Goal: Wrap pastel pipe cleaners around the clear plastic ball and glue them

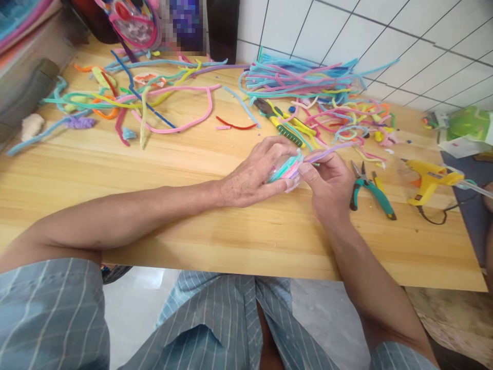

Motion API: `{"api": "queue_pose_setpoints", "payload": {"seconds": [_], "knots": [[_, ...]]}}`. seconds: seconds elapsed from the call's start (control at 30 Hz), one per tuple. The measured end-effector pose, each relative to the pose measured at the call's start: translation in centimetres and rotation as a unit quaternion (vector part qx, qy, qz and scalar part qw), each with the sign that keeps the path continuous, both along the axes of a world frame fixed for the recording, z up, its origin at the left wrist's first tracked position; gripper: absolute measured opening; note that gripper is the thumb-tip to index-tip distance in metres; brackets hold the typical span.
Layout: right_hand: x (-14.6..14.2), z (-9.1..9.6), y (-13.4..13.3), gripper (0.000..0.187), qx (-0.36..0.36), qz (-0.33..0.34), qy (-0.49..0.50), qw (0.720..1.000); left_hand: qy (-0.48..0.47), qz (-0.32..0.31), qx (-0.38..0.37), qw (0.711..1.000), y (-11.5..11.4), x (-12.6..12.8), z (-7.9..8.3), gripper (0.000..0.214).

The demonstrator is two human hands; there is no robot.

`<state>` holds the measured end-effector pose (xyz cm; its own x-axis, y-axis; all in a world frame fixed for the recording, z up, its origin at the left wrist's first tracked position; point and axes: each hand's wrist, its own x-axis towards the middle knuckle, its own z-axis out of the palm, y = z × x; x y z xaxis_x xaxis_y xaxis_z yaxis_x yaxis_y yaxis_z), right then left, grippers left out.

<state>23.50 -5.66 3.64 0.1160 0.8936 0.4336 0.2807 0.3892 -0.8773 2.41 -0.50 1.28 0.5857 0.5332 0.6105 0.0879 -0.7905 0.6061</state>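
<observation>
My left hand [256, 172] is curled around a small bundle of coloured pipe cleaners [287, 168] in pink, teal and purple, held just above the wooden table [154, 216]. My right hand [327, 180] pinches the bundle's right end with thumb and fingers; a purple strand [333, 150] runs out from it up to the right. Both hands meet at the middle of the table, with both forearms resting on the wood.
Loose pipe cleaners lie tangled at the back left [127, 103] and heaped at the back right [308, 79]. Yellow-handled pliers [283, 126], teal-handled pliers [372, 187] and a yellow glue gun [431, 180] lie to the right. A tiled wall [385, 36] stands behind.
</observation>
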Motion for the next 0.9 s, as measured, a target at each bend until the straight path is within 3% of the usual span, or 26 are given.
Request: {"api": "queue_pose_setpoints", "payload": {"seconds": [0.57,0.9], "knots": [[-0.42,-0.52,-0.03,0.025,0.014,-0.005,0.002,1.0,-0.007,0.032,-0.004,0.999,-0.31,0.2,0.18,0.048],[-0.35,-0.52,0.25,0.037,0.004,-0.002,0.004,1.0,-0.001,0.032,-0.002,0.999,-0.45,-0.05,0.25,0.047]]}}
